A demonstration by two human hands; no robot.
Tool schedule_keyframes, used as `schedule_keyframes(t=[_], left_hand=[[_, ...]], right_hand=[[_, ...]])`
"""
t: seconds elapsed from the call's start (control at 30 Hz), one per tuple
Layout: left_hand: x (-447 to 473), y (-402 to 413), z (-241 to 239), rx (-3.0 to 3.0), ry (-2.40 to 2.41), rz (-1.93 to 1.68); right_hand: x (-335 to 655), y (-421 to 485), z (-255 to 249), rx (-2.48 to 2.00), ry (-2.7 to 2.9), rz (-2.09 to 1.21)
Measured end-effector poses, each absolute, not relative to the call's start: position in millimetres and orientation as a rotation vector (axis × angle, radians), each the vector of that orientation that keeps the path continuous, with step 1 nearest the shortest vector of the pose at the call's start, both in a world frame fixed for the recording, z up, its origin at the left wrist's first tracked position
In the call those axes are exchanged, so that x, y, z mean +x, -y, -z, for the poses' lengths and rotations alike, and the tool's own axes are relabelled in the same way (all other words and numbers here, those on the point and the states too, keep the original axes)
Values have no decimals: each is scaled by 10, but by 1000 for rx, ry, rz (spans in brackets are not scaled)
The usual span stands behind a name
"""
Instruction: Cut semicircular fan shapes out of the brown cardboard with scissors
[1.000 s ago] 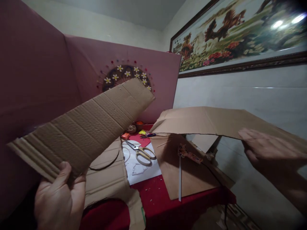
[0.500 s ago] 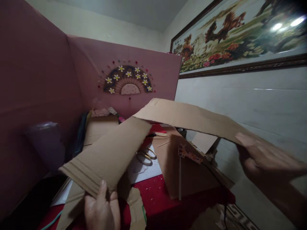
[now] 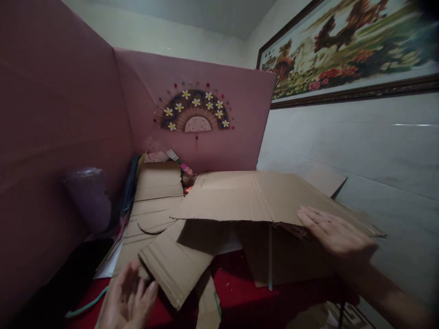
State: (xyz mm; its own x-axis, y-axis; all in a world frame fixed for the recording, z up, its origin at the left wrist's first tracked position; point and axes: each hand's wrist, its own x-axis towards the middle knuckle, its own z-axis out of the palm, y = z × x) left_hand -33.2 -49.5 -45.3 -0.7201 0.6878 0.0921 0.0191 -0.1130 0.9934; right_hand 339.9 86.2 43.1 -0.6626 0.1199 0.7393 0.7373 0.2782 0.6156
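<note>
My right hand (image 3: 334,233) lies flat, fingers stretched out, on the near right edge of a large brown cardboard sheet (image 3: 250,196) that spreads roughly level over the table. My left hand (image 3: 125,299) is at the bottom left, fingers apart and holding nothing. Its fingertips are right by the near corner of a corrugated cardboard strip (image 3: 176,265). This strip lies slanted on the table with its far end under the large sheet. The scissors and small craft items are hidden beneath the cardboard.
A red cloth (image 3: 240,292) covers the table. Pink boards stand behind and to the left, with a flowered fan decoration (image 3: 197,112) pinned on. More cardboard pieces (image 3: 157,187) lie at the back left, beside a purple object (image 3: 87,196). A framed picture (image 3: 343,50) hangs on the right wall.
The left hand lowered the corrugated strip onto the table and let go of it. The right hand brought the large sheet down and leftward over the scissors and flattened on it.
</note>
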Motion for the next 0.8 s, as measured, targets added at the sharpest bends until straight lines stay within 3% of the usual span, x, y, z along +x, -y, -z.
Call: schedule_keyframes(t=[0.2,0.33,0.43,0.67,0.8], left_hand=[[-1069,-193,-98,1953,-2196,-1250],[-1307,-696,-89,2193,-2288,-593],[-1307,-821,-46,2279,-2281,-337],[-1293,-786,-215,2162,-2368,-451],[-1358,-882,-453,1965,-2722,-583]], right_hand=[[3438,-862,-435,-771,2035,1426],[3404,-842,-444,-755,2031,1450],[3388,-834,-446,-759,2022,1437],[3395,-876,-425,-755,1949,1481],[3436,-870,-399,-803,1950,1398]])
